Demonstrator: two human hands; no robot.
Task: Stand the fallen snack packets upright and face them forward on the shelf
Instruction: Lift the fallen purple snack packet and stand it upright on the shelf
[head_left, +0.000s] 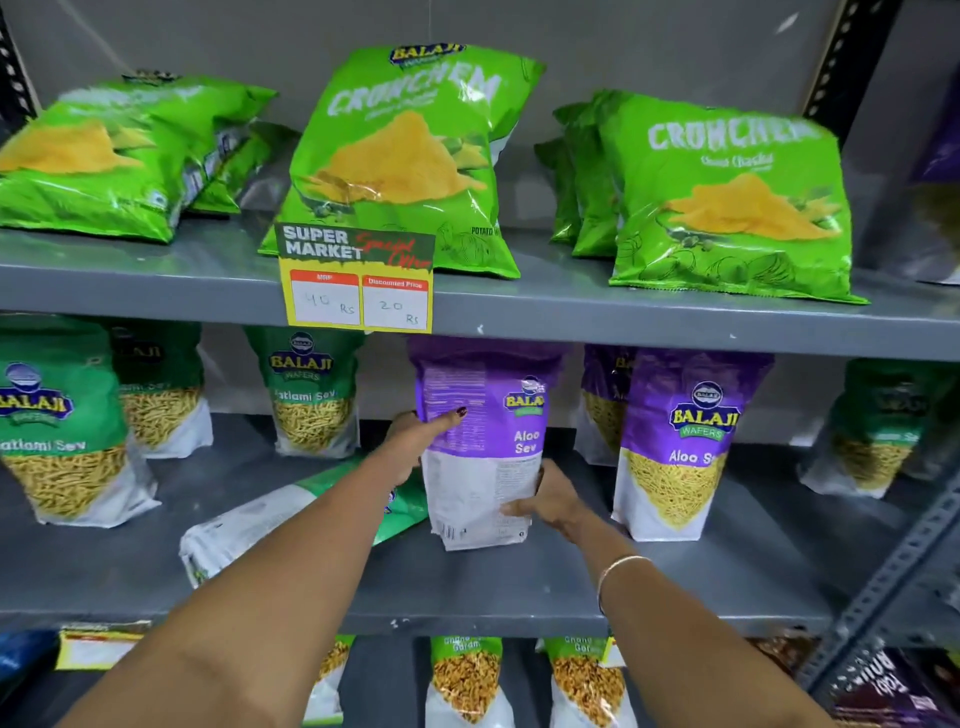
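Observation:
A purple and white Aloo Sev packet (480, 452) stands upright in the middle of the middle shelf (519, 597), turned so its printed back and one side face me. My left hand (415, 441) grips its left edge near the top. My right hand (545, 501) holds its lower right corner. Just left of it a green Ratlami Sev packet (244, 530) lies fallen on its face, partly hidden under my left forearm. Another Aloo Sev packet (680, 447) stands upright facing forward on the right.
Green Ratlami Sev packets (57, 426) stand at the left of the middle shelf. Green Crunchem chip bags (405, 156) lean on the upper shelf behind a yellow price tag (358, 280). More snack packets (467, 680) fill the lower shelf. A slotted metal upright (893, 566) rises at right.

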